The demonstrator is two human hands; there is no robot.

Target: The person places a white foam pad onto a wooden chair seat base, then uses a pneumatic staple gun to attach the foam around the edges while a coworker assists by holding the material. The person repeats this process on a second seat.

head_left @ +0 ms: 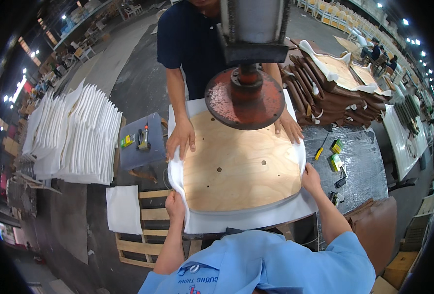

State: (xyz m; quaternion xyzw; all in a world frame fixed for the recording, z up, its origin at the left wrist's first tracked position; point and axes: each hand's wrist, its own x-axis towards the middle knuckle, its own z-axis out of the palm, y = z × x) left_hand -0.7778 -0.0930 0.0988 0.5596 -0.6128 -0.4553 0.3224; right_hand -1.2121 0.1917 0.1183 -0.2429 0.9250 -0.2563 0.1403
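A curved plywood panel (241, 186) with several drilled holes lies on a white padding sheet (251, 219), whose borders stick out around it. My left hand (175, 206) is closed on the sheet's left edge, which curls up along the wood. At the right edge, my right hand (312, 178) is closed on the sheet beside the panel's corner; its fingertips are partly hidden. Across from me, a co-worker's hands (181, 137) press the far left and far right borders. Over the far part of the panel hangs a round red press plate (245, 105), covering part of the wood.
White sheets (75, 137) are stacked at left, beside a blue-grey stand (143, 142) with tools. At right, brown leather pieces (319, 93) pile up behind a wrapped table (356, 152) bearing a yellow screwdriver (319, 153) and small boxes. A wooden pallet (151, 223) lies lower left.
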